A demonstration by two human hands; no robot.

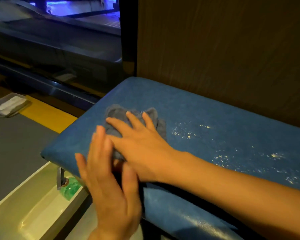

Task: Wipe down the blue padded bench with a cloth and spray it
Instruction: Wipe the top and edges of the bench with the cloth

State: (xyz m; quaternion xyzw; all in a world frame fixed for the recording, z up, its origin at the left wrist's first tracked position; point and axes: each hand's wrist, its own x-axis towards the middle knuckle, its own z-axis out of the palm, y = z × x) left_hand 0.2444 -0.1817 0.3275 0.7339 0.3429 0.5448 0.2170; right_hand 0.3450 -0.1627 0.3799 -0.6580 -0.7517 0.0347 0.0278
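Observation:
The blue padded bench (215, 115) runs from the middle of the view to the right edge. A grey-blue cloth (118, 111) lies crumpled near its left end. My right hand (140, 146) presses flat on the cloth with its fingers spread, the arm coming in from the right. My left hand (109, 184) hovers at the bench's front edge beside the right hand, blurred, fingers straight, holding nothing. White specks and crumbs (189, 130) dot the bench surface to the right of the cloth. A green spray bottle (69, 187) with a grey trigger lies below the bench's left end.
The spray bottle rests in a pale tray (24, 217) at the lower left. A clear container (9, 104) holding something white sits on the floor at the far left, by a yellow stripe (47, 115). A dark wood panel (215, 49) backs the bench.

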